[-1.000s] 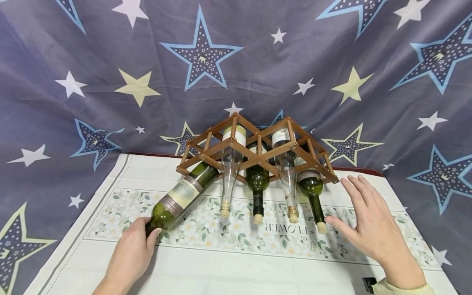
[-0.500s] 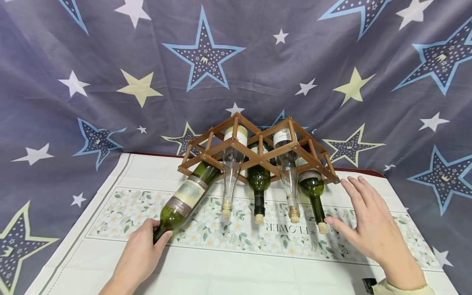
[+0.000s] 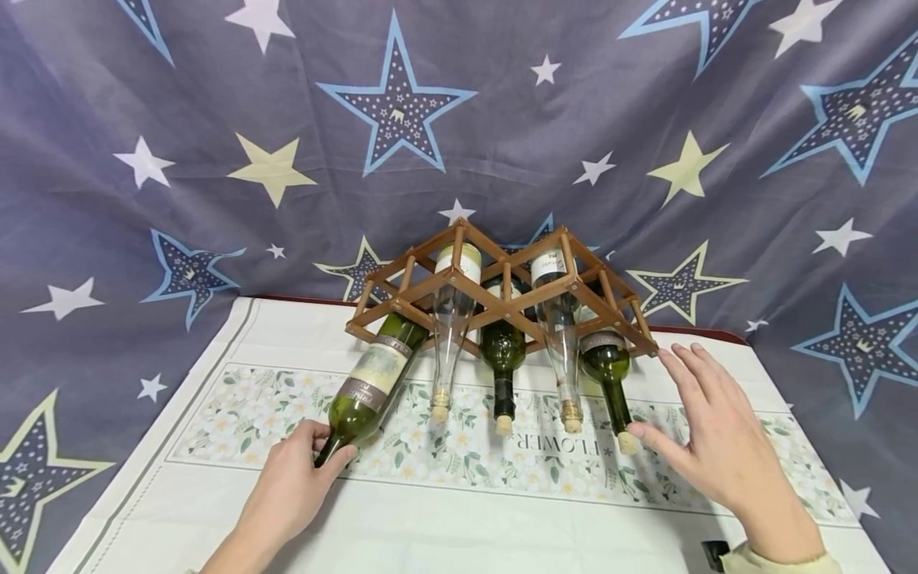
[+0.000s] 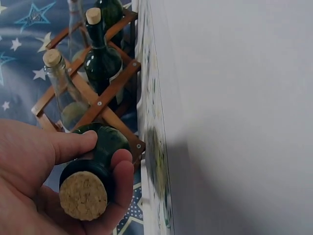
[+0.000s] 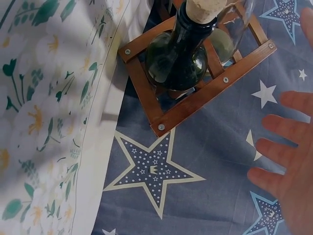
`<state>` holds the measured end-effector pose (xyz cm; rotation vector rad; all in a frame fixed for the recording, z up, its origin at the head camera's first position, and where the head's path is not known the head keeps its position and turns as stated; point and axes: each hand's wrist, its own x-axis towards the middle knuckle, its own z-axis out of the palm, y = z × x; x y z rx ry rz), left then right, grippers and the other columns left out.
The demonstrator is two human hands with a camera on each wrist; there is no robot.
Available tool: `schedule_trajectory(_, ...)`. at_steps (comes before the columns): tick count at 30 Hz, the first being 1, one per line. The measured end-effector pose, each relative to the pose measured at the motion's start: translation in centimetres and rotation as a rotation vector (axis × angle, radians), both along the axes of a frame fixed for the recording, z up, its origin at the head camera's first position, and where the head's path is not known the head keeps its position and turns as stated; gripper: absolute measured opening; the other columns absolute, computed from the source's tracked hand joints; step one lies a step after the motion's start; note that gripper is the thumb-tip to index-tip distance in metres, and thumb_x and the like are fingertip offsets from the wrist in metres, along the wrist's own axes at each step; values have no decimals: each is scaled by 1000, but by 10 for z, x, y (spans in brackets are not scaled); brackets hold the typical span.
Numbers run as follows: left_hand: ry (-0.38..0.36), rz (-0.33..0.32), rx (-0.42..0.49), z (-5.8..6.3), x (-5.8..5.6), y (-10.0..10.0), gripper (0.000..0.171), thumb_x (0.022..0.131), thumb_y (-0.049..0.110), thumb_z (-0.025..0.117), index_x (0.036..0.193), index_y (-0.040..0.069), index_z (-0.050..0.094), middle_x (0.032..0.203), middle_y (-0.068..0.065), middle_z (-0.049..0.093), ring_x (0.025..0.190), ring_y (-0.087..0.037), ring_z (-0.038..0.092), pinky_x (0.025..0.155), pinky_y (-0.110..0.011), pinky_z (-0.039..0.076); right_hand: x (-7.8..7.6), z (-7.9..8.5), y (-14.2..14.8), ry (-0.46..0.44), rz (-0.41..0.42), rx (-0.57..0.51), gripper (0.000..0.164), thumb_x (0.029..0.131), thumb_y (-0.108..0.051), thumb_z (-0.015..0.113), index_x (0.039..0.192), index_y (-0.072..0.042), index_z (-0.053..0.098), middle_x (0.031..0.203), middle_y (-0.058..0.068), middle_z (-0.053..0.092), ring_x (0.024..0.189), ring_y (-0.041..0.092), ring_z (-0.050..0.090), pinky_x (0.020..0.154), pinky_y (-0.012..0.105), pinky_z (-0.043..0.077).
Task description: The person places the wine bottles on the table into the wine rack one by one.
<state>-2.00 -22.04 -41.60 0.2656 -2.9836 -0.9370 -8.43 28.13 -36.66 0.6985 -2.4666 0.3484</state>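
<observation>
My left hand (image 3: 290, 486) grips the neck of a green wine bottle (image 3: 369, 383) with a cream and brown label. Its base end sits in the left opening of a wooden lattice wine rack (image 3: 508, 316), and its neck slants toward me. Seen from the left wrist, thumb and fingers wrap the neck behind the cork (image 4: 83, 195). My right hand (image 3: 731, 446) has its fingers spread beside the rack's right end, the thumb close to the cork of the rightmost green bottle (image 3: 606, 359). In the right wrist view that hand's fingers (image 5: 281, 149) are apart, holding nothing.
Between the outer bottles, the rack holds a clear bottle (image 3: 452, 343), a dark green bottle (image 3: 502, 347) and another clear bottle (image 3: 561, 343), corks toward me. A floral runner crosses the white tablecloth (image 3: 430, 534). A star-patterned curtain (image 3: 502, 119) hangs behind.
My left hand has swung the gripped bottle's neck to the right, so the bottle lies less slanted, closer to its neighbour. The right hand has barely shifted.
</observation>
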Motion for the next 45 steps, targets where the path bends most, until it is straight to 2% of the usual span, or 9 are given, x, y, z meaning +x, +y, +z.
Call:
schedule_trajectory(5,-17,-2,32,-1,-7,2,54,93,46,66,121,2,57,102,-7,64,82,-16,59,72,-39,51,-1,0,-1,-5,6,2,102,77,-60,74,155,-8,36,152,23,37,144,40,26,118,50,17)
schedule_trajectory(13,-34,-9,173,0,-12,7,50,96,38,65,126,0,52,109,-12,61,63,-10,63,64,-30,52,-2,-2,-3,-27,9,33,102,76,-60,75,155,-8,37,152,21,38,145,38,25,119,48,16)
schedule_trajectory(18,-40,-9,191,2,-12,10,51,96,37,65,128,0,52,112,-13,61,65,-10,61,65,-29,52,-2,-4,-2,-62,-4,41,103,75,-58,76,157,-11,35,153,18,38,146,37,24,119,48,15)
schedule_trajectory(26,-53,-14,256,3,-14,14,46,96,32,65,128,1,52,108,-10,61,66,-12,64,60,-29,52,0,-5,-3,-88,-15,40,102,76,-58,76,158,-14,33,154,17,37,146,37,23,120,47,12)
schedule_trajectory(37,-66,-25,293,3,-20,19,47,97,29,64,130,-1,50,114,-12,61,72,-14,61,56,-30,50,0,-7,-2,-81,-12,44,103,76,-59,76,158,-14,33,153,17,38,145,37,24,119,48,14)
schedule_trajectory(45,-68,-41,328,4,-24,23,48,97,29,65,132,0,49,117,-12,61,80,-11,63,67,-29,53,0,-6,-2,-80,-15,42,104,75,-59,76,158,-14,32,154,18,37,145,38,25,119,47,13)
